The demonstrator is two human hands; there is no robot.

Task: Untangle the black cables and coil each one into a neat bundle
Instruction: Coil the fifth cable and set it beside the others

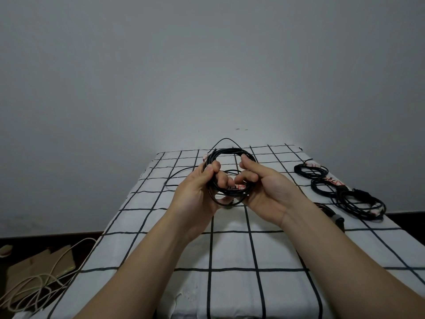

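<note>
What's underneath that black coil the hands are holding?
Under the coil, the checked cloth shows, with a loose black strand trailing left. The left hand and right hand cover the spot directly beneath.

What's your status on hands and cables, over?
Left hand, right hand both grip thin black cable coil. Loose tail trails onto checked white cloth. Coiled black bundles lie right, apart. Nothing in the way.

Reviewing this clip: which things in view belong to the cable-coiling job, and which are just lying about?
Job:
- coil, gripped by left hand and right hand
- bundles, black, already coiled on the cloth at the right

Lying about:
- cardboard on the floor
- pale cord across it
- dark object beside the right forearm, unclear what it is
</note>
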